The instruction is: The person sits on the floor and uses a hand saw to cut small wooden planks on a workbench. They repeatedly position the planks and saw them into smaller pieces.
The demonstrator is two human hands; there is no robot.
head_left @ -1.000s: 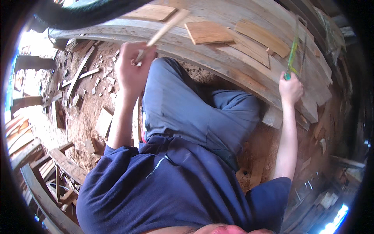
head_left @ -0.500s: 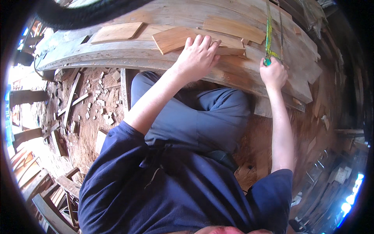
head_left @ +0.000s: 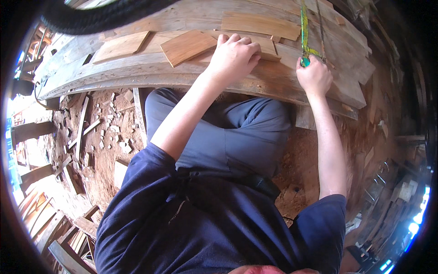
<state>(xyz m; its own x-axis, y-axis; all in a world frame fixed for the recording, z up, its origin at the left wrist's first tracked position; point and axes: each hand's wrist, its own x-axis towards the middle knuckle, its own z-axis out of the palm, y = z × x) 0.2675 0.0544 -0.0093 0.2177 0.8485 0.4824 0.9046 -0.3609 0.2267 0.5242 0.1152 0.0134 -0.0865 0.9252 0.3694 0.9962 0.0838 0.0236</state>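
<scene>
My left hand [head_left: 233, 57] rests on the workbench over a reddish-brown wooden board [head_left: 188, 47], its fingers bent around the board's right end. The fingertips' contact is partly hidden. A paler wood piece [head_left: 269, 51] shows just right of that hand. In my closed right hand [head_left: 315, 75] is the green handle of a hacksaw [head_left: 304, 34]. Its yellow-green frame points away from me, with a thin, rusty-looking blade alongside. The saw is right of the wood pieces, over the bench, and seems apart from them.
The weathered plank workbench [head_left: 123, 73] curves across in front of my legs. Flat boards lie on it, one at left [head_left: 121, 47] and one behind [head_left: 260, 25]. Wood offcuts [head_left: 112, 130] and sawdust cover the ground at left. A dark strap [head_left: 100, 18] crosses the upper left.
The view has shifted slightly, so bench and boards appear further left. My left fingers have curled more over the board. My right hand still holds the hacksaw.
</scene>
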